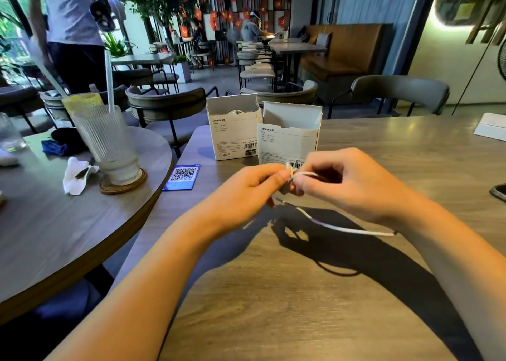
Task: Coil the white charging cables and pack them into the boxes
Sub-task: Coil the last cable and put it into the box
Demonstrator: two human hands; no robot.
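A white charging cable (339, 227) is held above the wooden table (301, 292), just in front of the boxes. My left hand (252, 185) pinches a small bunch of it, and my right hand (342, 181) pinches the strand right beside that. The loose end trails down and to the right, passing under my right wrist. Two white boxes stand open behind my hands. The left box (232, 138) has something white and coiled inside. The inside of the right box (287, 144) is hidden from view.
A ribbed glass (106, 147) with straws stands on a coaster on the round table (54, 237) at left, next to a crumpled napkin (76, 174). A blue QR card (182, 177) lies near the boxes. A dark phone (499, 192) sits at the right edge. Chairs stand behind.
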